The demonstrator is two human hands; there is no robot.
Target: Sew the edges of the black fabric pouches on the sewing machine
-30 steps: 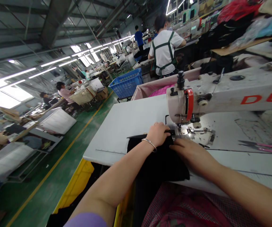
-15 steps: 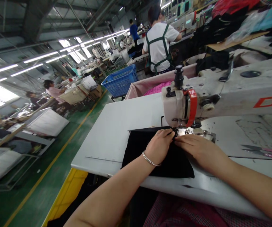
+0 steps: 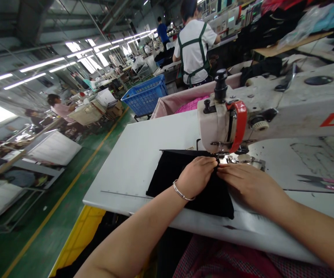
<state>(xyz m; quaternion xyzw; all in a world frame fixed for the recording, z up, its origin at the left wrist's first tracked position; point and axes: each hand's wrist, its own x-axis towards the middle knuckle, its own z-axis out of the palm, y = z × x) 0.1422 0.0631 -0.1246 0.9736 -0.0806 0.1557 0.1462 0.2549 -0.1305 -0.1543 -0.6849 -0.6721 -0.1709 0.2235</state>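
Black cloth [image 3: 167, 172] spread on the white desk [image 3: 146, 143], to the left of and in front of the sewing machine [image 3: 300, 108], with one edge brought up to the metal plate [image 3: 224, 159] under the machine's head and the near corner close to the desk's rounded front. Left hand [image 3: 196, 177] laid over the cloth, fingers bunched near that edge; right hand [image 3: 249, 179] on the opposite side, fingers flat and angled inward, tips almost meeting those of the left. Hands close together, then, but thumbs mostly hidden: cannot tell whether pinching the cloth or only pressing. For good control here, probably best to guide lightly with both hands rather than push or tug. Line the edge up straight, smooth any ripple outward with the left palm, and steady the other side with the right. Mind the fingertips so near the head; needle itself not clear to see. Worth allowing slack toward the near corner to avoid drag. Pink-handled scissors [image 3: 328, 182] well apart to the right, best left there.
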